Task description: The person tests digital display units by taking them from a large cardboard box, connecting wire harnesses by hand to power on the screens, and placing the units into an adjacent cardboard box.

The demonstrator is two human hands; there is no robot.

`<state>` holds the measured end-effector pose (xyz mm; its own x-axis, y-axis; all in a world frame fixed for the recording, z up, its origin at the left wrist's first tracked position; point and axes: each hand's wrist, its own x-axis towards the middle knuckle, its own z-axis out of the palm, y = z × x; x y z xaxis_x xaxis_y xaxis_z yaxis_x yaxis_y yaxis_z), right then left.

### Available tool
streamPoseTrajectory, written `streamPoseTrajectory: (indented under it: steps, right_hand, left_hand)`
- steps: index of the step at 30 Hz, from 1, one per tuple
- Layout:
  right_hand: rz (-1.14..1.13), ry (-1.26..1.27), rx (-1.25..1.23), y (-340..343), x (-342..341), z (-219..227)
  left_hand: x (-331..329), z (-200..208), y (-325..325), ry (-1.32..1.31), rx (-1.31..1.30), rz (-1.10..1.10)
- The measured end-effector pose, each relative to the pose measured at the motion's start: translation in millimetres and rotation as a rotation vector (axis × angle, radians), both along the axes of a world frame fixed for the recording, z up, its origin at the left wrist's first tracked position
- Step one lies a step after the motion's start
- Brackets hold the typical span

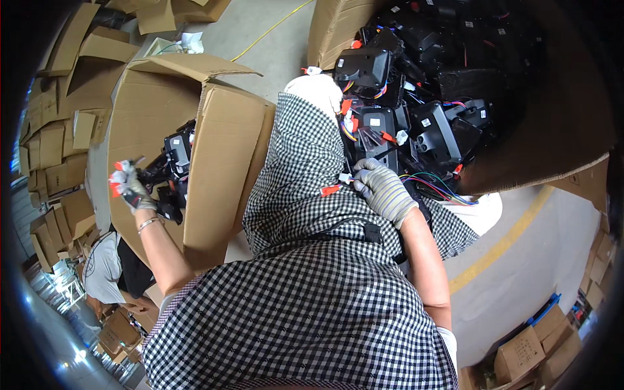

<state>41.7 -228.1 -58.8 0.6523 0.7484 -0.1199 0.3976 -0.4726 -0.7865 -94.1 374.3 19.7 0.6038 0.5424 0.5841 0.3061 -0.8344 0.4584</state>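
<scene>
My left hand [136,195], in a grey work glove, reaches over the left cardboard box. Its fingers close around a bunch of white wire connectors [121,175] with red tags. Beside it, black plastic units [177,153] with dark cables lie in that box. At my lap, my right hand [385,190], in a striped glove, has its fingers curled together by a cable with a white connector [345,177]. A red tag [330,190] rests on the checked apron just below. Many black units [441,138] with coloured wires fill the large carton in front; my palm hides part of the cable.
The left cardboard box [227,143] stands against my left knee. The large carton [552,166] opens ahead and to the right. Stacked boxes [58,156] line the far left, where another person [107,266] bends down. More boxes [523,354] sit behind right, past a yellow floor line [500,244].
</scene>
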Motion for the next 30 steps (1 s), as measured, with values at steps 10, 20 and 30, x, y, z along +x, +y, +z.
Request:
streamPoseTrajectory:
  steps: [10, 20, 30]
  right_hand:
    - [-0.357, 0.087, 0.386, -7.2, -4.8, 15.5]
    - [-0.662, 0.23, 0.617, -10.0, -5.2, 30.7]
    - [-0.992, 0.619, 0.765, -39.2, -32.4, 75.9]
  left_hand:
    - [34.7, -2.1, -51.5, 0.7, -0.238, -0.015]
    - [121.7, 37.1, -374.4, 0.539, -0.107, -1.135]
    - [146.9, 1.7, -448.7, 0.566, -1.269, -1.15]
